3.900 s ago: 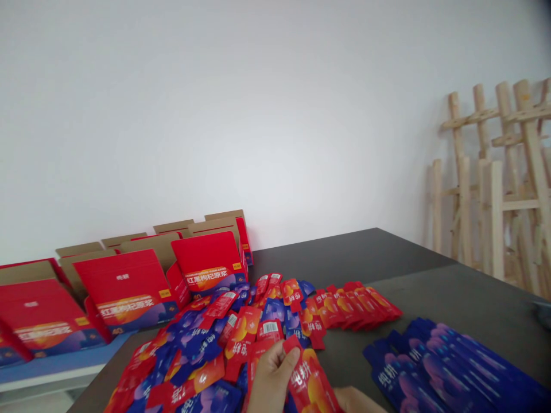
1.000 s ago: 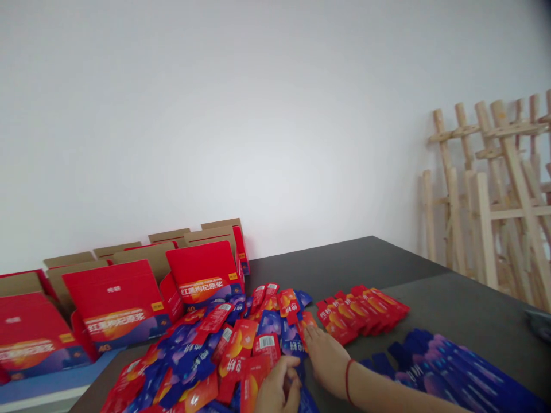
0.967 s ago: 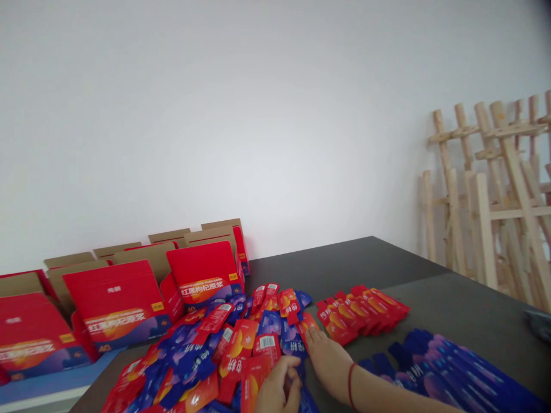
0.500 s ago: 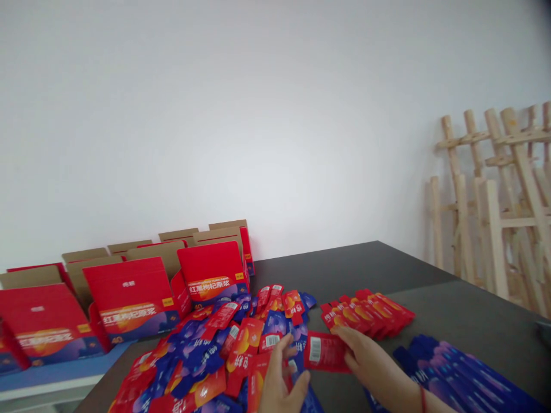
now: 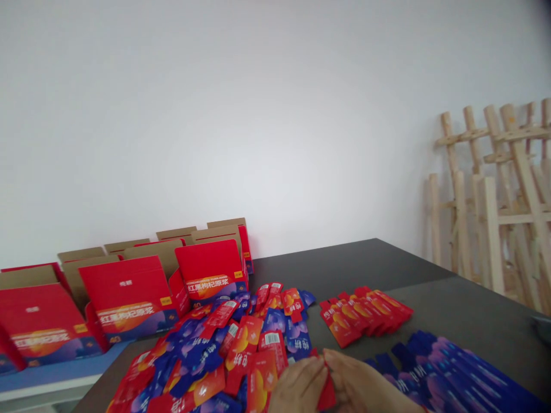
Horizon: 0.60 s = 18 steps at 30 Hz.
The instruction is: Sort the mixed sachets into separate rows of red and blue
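Both my hands meet at the bottom middle of the view. My left hand (image 5: 299, 390) and my right hand (image 5: 365, 387) pinch a red sachet (image 5: 327, 393) between them; only its edge shows. To their left lies a loose heap of red and blue sachets (image 5: 224, 355) on the dark table (image 5: 451, 310). Beyond my right hand lies a fanned row of red sachets (image 5: 365, 312). A row of blue sachets (image 5: 447, 373) lies at the lower right.
Several open red cardboard boxes (image 5: 124, 295) stand at the left on a lower blue-topped surface (image 5: 47, 373) against the white wall. Wooden frames (image 5: 495, 206) lean on the wall at the right. A dark object (image 5: 543, 327) shows at the right edge.
My right hand lifted a red sachet from the far side of the heap and drew it back. Both hands now hold it together near the bottom edge.
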Available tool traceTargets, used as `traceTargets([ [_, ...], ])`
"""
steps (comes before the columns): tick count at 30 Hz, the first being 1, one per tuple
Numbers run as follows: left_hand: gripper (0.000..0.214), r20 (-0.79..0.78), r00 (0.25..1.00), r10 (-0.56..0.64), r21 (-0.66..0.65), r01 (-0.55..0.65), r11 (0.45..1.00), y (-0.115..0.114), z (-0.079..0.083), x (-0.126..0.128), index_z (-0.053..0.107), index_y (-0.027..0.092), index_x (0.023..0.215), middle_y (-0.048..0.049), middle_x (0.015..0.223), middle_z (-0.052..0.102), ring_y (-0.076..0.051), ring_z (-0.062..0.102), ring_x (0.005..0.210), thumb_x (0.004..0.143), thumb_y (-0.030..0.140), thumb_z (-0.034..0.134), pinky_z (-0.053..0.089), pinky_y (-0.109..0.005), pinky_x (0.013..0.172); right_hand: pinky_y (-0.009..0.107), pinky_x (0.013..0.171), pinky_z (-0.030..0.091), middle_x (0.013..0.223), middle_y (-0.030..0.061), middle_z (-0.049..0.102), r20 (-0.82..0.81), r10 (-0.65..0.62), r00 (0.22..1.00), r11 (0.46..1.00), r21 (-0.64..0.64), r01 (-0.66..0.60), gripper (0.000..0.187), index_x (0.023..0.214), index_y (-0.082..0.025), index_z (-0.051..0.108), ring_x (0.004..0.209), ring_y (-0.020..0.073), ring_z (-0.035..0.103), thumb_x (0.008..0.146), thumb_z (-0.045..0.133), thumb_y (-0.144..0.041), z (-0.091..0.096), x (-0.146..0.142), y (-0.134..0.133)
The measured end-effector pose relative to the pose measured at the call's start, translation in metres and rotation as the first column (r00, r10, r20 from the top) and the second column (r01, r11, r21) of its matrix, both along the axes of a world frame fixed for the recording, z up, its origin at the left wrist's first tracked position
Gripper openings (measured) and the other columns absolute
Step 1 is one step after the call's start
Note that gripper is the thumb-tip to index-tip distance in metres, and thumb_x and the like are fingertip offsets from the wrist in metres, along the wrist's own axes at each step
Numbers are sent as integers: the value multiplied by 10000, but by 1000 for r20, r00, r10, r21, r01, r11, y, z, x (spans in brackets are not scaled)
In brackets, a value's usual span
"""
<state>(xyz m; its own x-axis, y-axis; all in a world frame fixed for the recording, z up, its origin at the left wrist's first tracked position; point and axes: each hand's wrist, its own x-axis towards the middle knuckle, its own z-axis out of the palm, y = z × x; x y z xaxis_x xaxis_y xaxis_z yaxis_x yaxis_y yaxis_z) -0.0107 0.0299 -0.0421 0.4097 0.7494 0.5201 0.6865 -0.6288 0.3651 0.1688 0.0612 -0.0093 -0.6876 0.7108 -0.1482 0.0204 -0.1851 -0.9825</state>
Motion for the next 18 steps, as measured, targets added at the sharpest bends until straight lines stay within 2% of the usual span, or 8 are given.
traceTargets([
  [3, 381, 182, 976, 116, -70, -105, 992, -7, -13, 22, 577, 289, 1279, -74, 1364, 558, -262, 492, 1271, 903, 315, 518, 397, -374, 1071, 331, 641, 537, 879, 47, 670, -73, -32, 997, 999, -41, 29, 563, 1105, -268, 596, 752, 202, 664, 771, 487, -708, 1, -13, -4],
  [6, 332, 378, 906, 190, -165, -136, 977, -16, -10, 28, 639, 252, 1147, -97, 1436, 461, -273, 422, 1320, 922, 410, 453, 401, -392, 1058, 287, 667, 519, 884, 38, 670, -197, -52, 979, 991, -129, 27, 556, 1092, -226, 588, 745, 170, 656, 707, 637, -624, 13, -21, -4],
  [8, 358, 512, 841, 174, -145, -115, 983, -17, -5, 23, 618, 216, 1082, -132, 1423, 445, -295, 396, 1327, 887, 485, 483, 382, -428, 1063, 264, 661, 506, 882, 34, 670, -242, -57, 969, 989, -146, 21, 548, 1071, -206, 594, 729, 156, 647, 649, 720, -530, 23, -21, -5],
  [10, 493, 646, 739, 191, -129, -142, 982, -13, -1, 15, 510, 186, 1188, -169, 1452, 382, -314, 333, 1360, 834, 527, 537, 328, -467, 1092, 271, 654, 501, 843, 25, 668, -197, -28, 980, 997, -80, 13, 512, 1041, -192, 604, 685, 153, 633, 629, 732, -467, 29, -17, -6],
  [13, 746, 751, 555, 357, -292, -206, 934, -5, 2, 7, 306, 158, 1365, -186, 1487, 327, -312, 296, 1385, 778, 518, 593, 289, -459, 1113, 313, 733, 494, 831, 23, 666, -61, 20, 998, 991, 134, -12, 397, 970, -181, 623, 757, 192, 628, 642, 691, -393, 26, -10, -9],
  [14, 783, 757, 514, 403, -363, -182, 914, -4, 3, 6, 302, 162, 1373, -177, 1464, 373, -312, 343, 1362, 750, 515, 621, 315, -445, 1099, 321, 771, 484, 852, 25, 669, -14, 23, 1000, 978, 208, -19, 364, 947, -182, 627, 821, 212, 623, 636, 677, -365, 24, -7, -10],
  [16, 762, 776, 460, 431, -456, -62, 888, -3, 8, 5, 377, 186, 1322, -144, 1341, 530, -305, 499, 1240, 698, 508, 672, 418, -417, 1012, 322, 818, 462, 908, 24, 672, 77, 18, 997, 949, 312, -41, 329, 934, -184, 625, 916, 236, 602, 627, 635, -302, 18, -4, -11],
  [18, 673, 809, 414, 417, -485, 69, 872, -4, 13, 5, 458, 201, 1224, -91, 1084, 680, -268, 648, 989, 677, 510, 701, 513, -372, 844, 305, 803, 451, 923, 26, 675, 179, 1, 984, 929, 365, -67, 318, 935, -179, 618, 907, 229, 599, 627, 574, -250, 14, -2, -12],
])
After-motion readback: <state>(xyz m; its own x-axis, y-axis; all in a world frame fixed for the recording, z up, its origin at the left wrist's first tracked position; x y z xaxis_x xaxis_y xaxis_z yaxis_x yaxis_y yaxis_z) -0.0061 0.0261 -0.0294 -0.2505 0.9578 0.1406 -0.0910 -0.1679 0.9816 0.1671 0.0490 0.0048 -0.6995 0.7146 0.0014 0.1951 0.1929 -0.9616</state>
